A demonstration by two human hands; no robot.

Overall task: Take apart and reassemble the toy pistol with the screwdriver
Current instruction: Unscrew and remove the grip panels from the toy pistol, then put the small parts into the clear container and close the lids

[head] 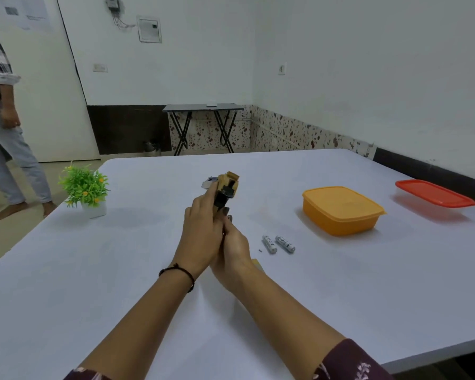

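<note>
The toy pistol (226, 187), tan with black parts, stands upright above the middle of the white table (340, 297). My left hand (203, 231) grips it from the left side, fingers curled round its lower part. My right hand (235, 253) is pressed against the left one just below the pistol, fingers curled round something hidden between the hands; the screwdriver is not clearly visible. Two batteries (277, 244) and a tiny screw (260, 250) lie on the table to the right of my hands. A yellow piece (257, 263) peeks out behind my right wrist.
An orange lidded box (340, 209) stands right of the batteries; a red-lidded box (433, 197) sits near the far right edge. A small potted plant (87, 189) stands at the table's left corner. A grey part (209, 182) lies behind the pistol. A person (3, 119) walks at far left.
</note>
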